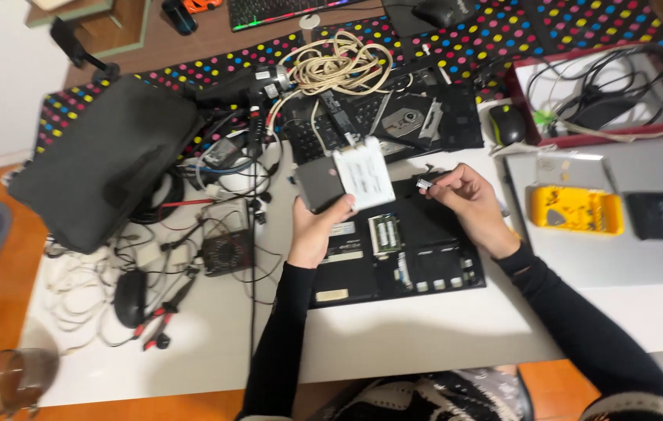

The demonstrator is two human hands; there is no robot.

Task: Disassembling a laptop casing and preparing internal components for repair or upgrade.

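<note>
At frame centre, the left hand gripped a grey drive bearing a white rectangular label; the right hand pinched a small connector above the opened laptop.

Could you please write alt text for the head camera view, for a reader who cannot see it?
Over an opened black laptop base, the left hand holds a flat drive with a white label, while the right hand pinches a small dark part. Tangled cables clutter the white table.
</note>
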